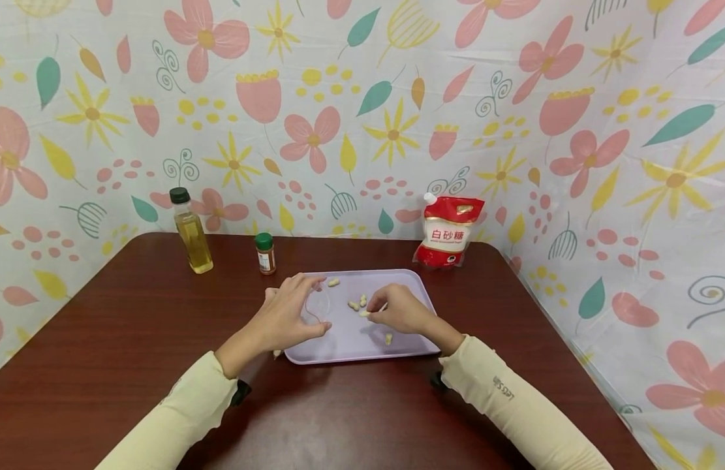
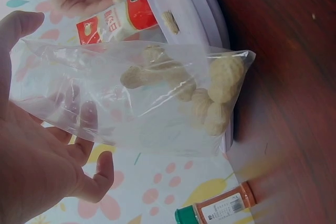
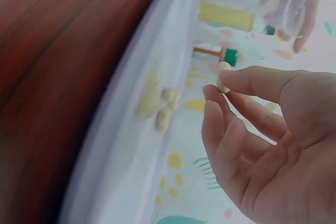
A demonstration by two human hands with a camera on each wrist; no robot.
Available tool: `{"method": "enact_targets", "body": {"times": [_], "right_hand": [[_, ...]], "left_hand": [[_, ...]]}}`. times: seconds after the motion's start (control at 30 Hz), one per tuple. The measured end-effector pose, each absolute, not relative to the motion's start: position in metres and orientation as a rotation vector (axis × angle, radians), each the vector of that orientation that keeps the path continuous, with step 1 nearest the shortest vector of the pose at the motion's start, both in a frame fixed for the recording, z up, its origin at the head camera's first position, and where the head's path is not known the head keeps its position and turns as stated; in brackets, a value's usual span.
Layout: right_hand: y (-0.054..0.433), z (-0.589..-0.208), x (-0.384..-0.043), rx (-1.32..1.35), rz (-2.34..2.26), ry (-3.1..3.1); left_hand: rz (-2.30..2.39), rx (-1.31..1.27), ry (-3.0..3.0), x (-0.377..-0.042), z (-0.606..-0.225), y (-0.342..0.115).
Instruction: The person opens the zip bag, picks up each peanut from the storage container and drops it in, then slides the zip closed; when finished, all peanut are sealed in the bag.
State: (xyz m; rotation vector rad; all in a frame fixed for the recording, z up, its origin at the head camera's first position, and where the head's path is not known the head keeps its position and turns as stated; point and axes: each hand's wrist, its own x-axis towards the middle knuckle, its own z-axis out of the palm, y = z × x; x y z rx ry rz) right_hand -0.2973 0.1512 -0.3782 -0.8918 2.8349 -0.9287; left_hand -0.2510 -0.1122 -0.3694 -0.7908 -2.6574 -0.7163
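Note:
My left hand point(image 1: 284, 318) holds a clear plastic bag point(image 2: 110, 98) by its mouth, thumb and fingers spread wide across the opening. Several peanuts point(image 2: 226, 80) lie in the lower part of the bag. Over the lilac tray point(image 1: 344, 349), my right hand point(image 1: 402, 310) pinches a single peanut point(image 3: 224, 77) between thumb and fingertips. Two loose peanuts point(image 1: 354, 305) rest close together on the tray just beyond that hand. Another peanut point(image 1: 333, 282) sits near the tray's far edge, and one more peanut point(image 1: 388, 339) is toward its near side.
At the back left of the dark wooden table point(image 1: 104, 339) stand an oil bottle point(image 1: 193, 238) and a small green-capped spice jar point(image 1: 265, 254). A red and white sugar pouch point(image 1: 447, 234) stands at the back right. A floral curtain point(image 1: 362, 117) hangs behind and along the right side.

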Motion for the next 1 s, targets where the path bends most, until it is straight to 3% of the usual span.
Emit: {"method": "enact_targets", "body": {"times": [0.5,1.0], "right_hand": [[0.114,-0.349,-0.273,-1.023,-1.366,2.837],[0.085,-0.332,-0.265,-1.066,-1.319,2.769]], "left_hand": [[-0.746,-0.753,-2.608,-0.248,-0.367,-0.112],[-0.756,-0.775,-2.583,-0.248,-0.365,-0.111]]}}
